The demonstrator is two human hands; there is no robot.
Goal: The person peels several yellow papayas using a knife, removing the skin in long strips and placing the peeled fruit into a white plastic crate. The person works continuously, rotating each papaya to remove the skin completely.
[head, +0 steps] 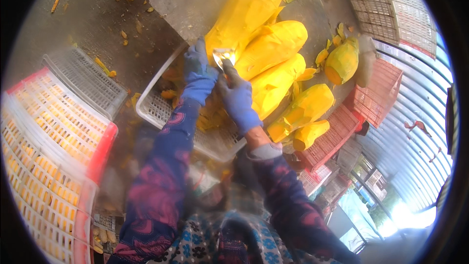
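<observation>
My right hand (236, 97), in a blue-grey glove, grips a peeler (224, 55) with a shiny metal head. The peeler lies against the near end of a large peeled yellow squash-like fruit (249, 7). My left hand (199, 71), gloved alike, holds the left side of that same end. Its fingertips are partly hidden. Alongside to the right lie more peeled fruits (273, 47), with loose strips of peel among them. Under my hands stands a white plastic basket (154, 108) with yellow peelings inside, partly covered by my forearms.
White crates with red edges (62, 117) stand at the left, yellow showing through their slots. A partly peeled fruit (342, 62) and two smaller pieces (304, 106) lie right. Red crates (329, 135) stand beyond, near a corrugated metal wall (410, 146). Peel scraps litter the floor.
</observation>
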